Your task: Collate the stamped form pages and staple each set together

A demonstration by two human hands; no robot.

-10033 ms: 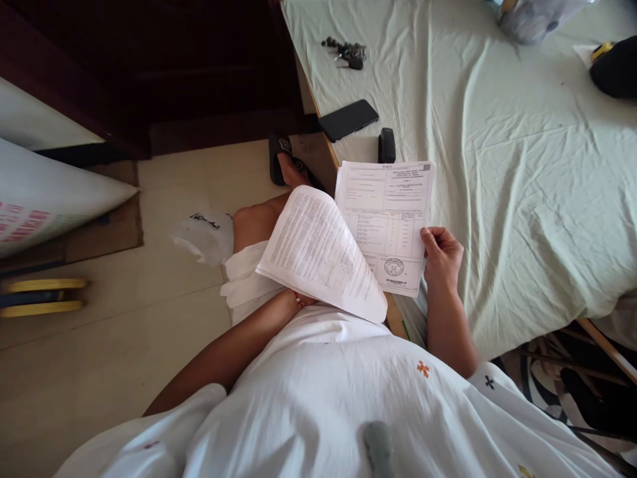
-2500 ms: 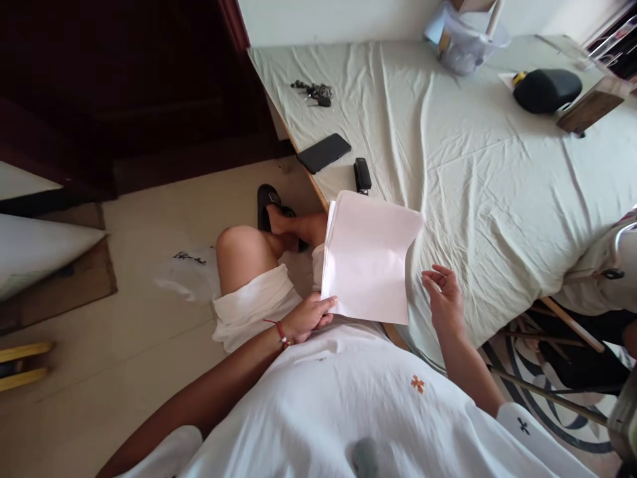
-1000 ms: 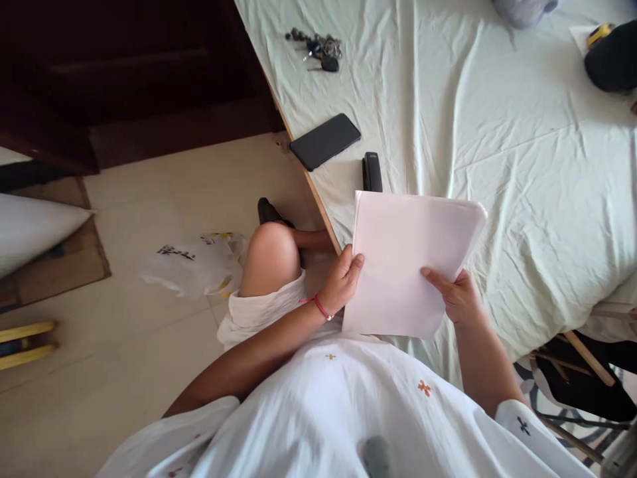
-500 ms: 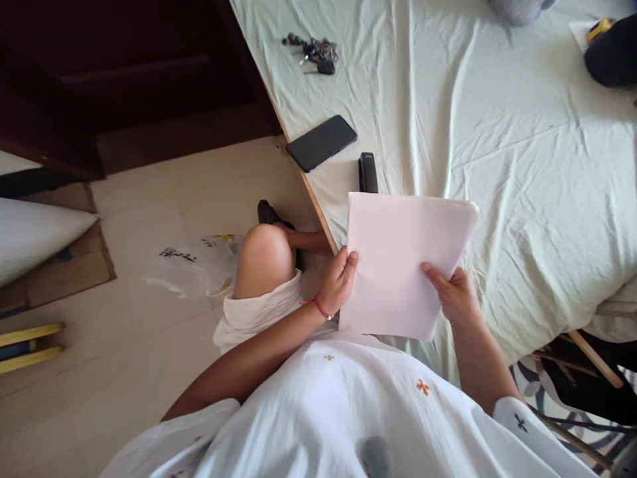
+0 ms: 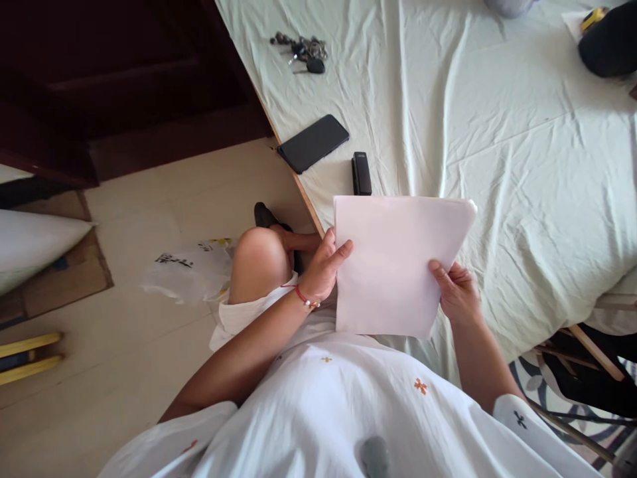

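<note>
Head view: seated person holds a stack of papers (image 5: 393,262), blank side up, over the lap at the table edge. Left hand (image 5: 326,265) grips the stack's left edge, fingers closed on it; right hand (image 5: 458,292) pinches the right edge, thumb on top. On the cloth-covered table (image 5: 522,153): stapler (image 5: 361,174) just beyond the papers, phone (image 5: 313,143) beside it, keys (image 5: 301,52) farther off.

Blank-faced paper stack (image 5: 393,265) between left hand (image 5: 326,265) and right hand (image 5: 458,295), over table edge (image 5: 298,189).
</note>
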